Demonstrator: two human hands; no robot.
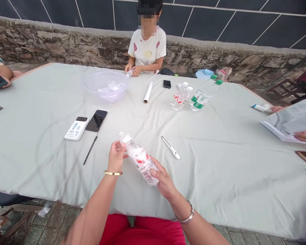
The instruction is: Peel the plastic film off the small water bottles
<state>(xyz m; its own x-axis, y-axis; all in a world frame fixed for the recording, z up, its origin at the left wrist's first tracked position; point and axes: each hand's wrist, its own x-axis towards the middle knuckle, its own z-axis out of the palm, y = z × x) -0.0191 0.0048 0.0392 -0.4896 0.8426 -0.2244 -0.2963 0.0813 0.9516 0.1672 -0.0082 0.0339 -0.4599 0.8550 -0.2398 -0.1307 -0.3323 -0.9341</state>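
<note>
A clear plastic water bottle point(139, 157) with a red and white label is tilted between my two hands, over the near part of the table. Loose clear film seems to wrap it, bunched past the white cap at its upper left end. My left hand point(117, 154) pinches the wrapped cap end. Around the lower end of the bottle, my right hand point(163, 177) is closed, thumb on top. To the right of the bottle a white utility knife point(170, 147) lies on the tablecloth.
Left of my hands lie a white power bank point(76, 129) and a black phone point(97, 120) with a strap. Farther off stand a translucent basin point(91, 89) holding crumpled film, a white roll point(148, 92) and several bottles point(200, 102). A person point(148, 51) opposite handles another bottle; others sit at both sides.
</note>
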